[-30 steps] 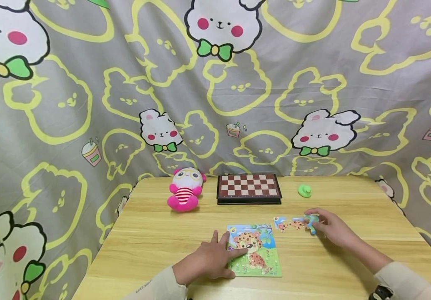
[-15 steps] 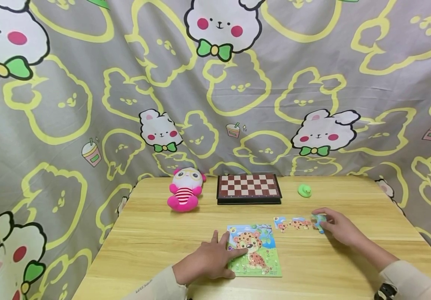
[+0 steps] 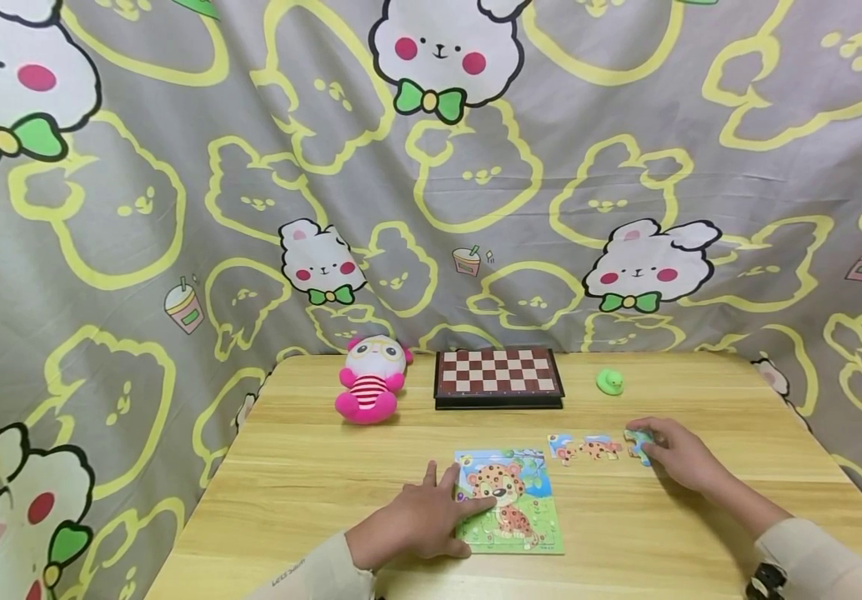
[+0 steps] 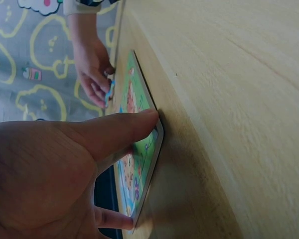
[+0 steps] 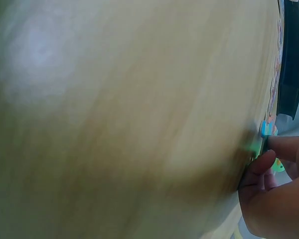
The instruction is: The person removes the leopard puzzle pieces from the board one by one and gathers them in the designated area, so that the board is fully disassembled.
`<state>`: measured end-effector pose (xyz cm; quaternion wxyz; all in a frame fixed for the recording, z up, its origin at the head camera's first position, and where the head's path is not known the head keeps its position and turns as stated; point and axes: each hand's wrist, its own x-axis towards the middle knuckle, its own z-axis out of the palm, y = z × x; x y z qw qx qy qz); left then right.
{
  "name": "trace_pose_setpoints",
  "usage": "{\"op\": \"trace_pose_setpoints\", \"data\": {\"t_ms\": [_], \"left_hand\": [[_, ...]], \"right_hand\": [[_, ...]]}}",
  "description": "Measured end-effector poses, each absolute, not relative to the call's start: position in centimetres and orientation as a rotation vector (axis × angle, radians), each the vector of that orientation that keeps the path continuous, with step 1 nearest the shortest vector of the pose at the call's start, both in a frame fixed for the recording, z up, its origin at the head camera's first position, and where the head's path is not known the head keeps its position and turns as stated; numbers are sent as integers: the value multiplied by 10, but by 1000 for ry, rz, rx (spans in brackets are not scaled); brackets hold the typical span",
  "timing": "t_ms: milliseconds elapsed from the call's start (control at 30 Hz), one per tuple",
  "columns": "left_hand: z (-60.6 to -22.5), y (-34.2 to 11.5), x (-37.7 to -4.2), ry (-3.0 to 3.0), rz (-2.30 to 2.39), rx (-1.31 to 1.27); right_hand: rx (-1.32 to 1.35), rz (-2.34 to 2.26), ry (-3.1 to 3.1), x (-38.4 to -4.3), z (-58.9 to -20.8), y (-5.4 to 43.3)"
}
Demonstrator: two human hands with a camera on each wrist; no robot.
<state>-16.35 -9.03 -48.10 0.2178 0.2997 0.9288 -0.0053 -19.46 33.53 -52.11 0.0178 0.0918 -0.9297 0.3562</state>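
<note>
Left hand [image 3: 427, 512]: fingers spread, resting on the leopard puzzle [image 3: 515, 505] beneath. Right hand [image 3: 680, 454]: fingers pinching a blue-green piece [image 3: 637, 446]; spotted pieces [image 3: 598, 448] lie just left of them.

Pink-and-white plush toy [image 3: 371, 379], striped belly, back left on wood-grain counter [image 3: 288, 500] | checkered board [image 3: 498, 372], dark-sided, to its right, apart | small green toy duck [image 3: 610, 382], right of the board, apart | grey curtain [image 3: 371, 187] behind, printed with white rabbits and yellow outlines
</note>
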Motion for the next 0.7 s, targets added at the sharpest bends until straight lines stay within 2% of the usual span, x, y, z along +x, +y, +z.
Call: {"op": "trace_pose_setpoints", "data": {"t_ms": [700], "left_hand": [[-481, -90, -163, 2575, -28, 840]], "right_hand": [[283, 1096, -2883, -195, -527, 336]]}}
